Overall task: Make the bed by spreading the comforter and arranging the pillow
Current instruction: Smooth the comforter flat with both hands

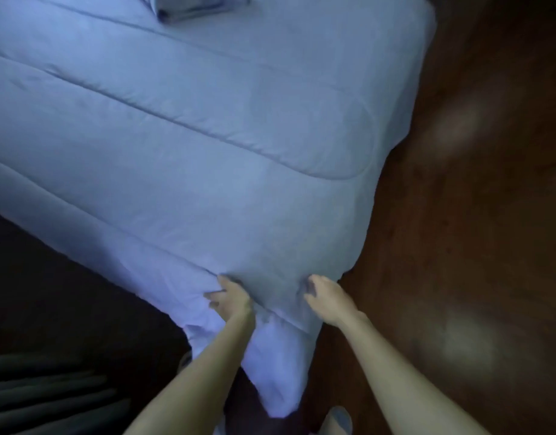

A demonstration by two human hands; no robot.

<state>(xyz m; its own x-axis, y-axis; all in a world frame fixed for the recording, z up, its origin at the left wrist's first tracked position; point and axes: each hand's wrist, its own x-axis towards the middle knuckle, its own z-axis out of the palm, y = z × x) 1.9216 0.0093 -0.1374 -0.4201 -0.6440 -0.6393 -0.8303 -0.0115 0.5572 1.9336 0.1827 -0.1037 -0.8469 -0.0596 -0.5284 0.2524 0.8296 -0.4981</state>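
A pale blue quilted comforter [207, 136] lies spread over the bed and fills most of the view. Its near corner hangs down toward me, past the bed's edge. My left hand [231, 301] pinches a fold of that corner, fingers closed in the fabric. My right hand [328, 298] grips the same corner a little to the right, fingers curled into the cloth. A pillow [188, 6] in a matching blue cover rests at the far top of the bed, only partly in frame.
Dark reddish wooden floor [474, 215] runs along the right side of the bed, with pale light patches on it. To the lower left lies a dark shadowed area with a ribbed dark object [50, 394]. A slipper [339, 419] shows below.
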